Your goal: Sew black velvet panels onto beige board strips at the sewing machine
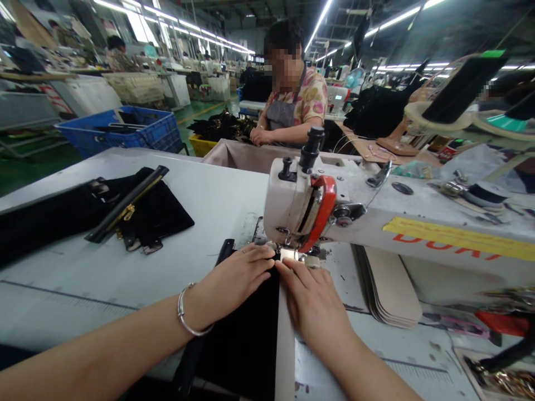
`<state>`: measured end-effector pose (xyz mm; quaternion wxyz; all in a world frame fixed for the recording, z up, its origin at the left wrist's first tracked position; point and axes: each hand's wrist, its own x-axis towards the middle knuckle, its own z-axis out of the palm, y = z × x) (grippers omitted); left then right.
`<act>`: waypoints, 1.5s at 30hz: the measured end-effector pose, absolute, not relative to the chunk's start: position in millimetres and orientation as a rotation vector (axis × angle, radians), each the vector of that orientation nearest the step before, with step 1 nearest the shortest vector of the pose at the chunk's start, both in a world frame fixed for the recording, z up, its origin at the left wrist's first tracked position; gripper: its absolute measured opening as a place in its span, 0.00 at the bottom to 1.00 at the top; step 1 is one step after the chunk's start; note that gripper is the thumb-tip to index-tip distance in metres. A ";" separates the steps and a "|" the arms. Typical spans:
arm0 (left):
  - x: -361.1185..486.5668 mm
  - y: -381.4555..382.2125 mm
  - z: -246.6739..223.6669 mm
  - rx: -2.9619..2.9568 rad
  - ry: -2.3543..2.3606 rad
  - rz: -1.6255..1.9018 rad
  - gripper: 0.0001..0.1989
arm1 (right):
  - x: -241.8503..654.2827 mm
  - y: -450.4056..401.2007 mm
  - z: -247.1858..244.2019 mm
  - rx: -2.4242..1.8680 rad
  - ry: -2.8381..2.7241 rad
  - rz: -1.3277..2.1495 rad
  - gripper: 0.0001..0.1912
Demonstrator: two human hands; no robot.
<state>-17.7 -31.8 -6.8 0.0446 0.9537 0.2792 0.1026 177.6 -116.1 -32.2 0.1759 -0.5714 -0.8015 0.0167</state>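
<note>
A sewing machine (355, 200) with a red lever stands on the pale work table (209, 195), its lamp lighting the needle area. Under its head lies black fabric (246, 340) with a beige strip (285, 345) along its right edge. My left hand (234, 281), a silver bangle at the wrist, rests flat on the black fabric, fingertips close to the needle. Over the beige strip is my right hand (313, 301), fingers extended and fingertips beside the presser foot. Both hands press the pieces from above, with nothing in their grip.
Black pieces with a gold zipper (154, 209) lie at the left. Stacked beige panels (393, 284) sit right of the needle, and a tray of metal parts (497, 379) is at the lower right. Behind the table are a blue crate (154, 133) and a seated person (292, 106).
</note>
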 end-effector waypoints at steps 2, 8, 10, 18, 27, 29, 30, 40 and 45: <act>-17.1 -30.7 -7.1 2.901 0.854 0.310 0.15 | 177.3 -116.0 -32.0 -1.627 -2.273 0.046 0.29; -16.5 -29.9 -8.7 2.915 0.839 0.323 0.15 | 177.6 -116.9 -32.1 -1.620 -2.276 0.035 0.29; -16.1 -30.1 -8.1 2.904 0.852 0.328 0.14 | 177.7 -117.0 -32.9 -1.616 -2.272 0.029 0.29; -11.5 -27.9 -5.3 2.880 0.846 0.317 0.14 | 178.8 -114.6 -35.6 -1.612 -2.262 -0.019 0.29; -18.1 -31.7 -8.4 2.989 0.761 0.297 0.15 | 179.7 -116.6 -33.8 -1.609 -2.268 0.016 0.28; -18.8 -31.9 -10.0 3.022 0.754 0.272 0.16 | 179.7 -116.5 -34.0 -1.608 -2.263 0.016 0.28; -20.0 -33.3 -11.0 3.043 0.755 0.255 0.17 | 179.7 -116.5 -34.1 -1.606 -2.261 0.015 0.28; -50.1 -88.5 5.8 2.983 0.596 0.137 0.20 | 180.7 -116.4 -36.0 -1.606 -2.255 -0.027 0.24; -51.7 -91.9 11.3 2.927 0.610 0.223 0.28 | 179.4 -116.6 -33.4 -1.565 -2.241 -0.033 0.23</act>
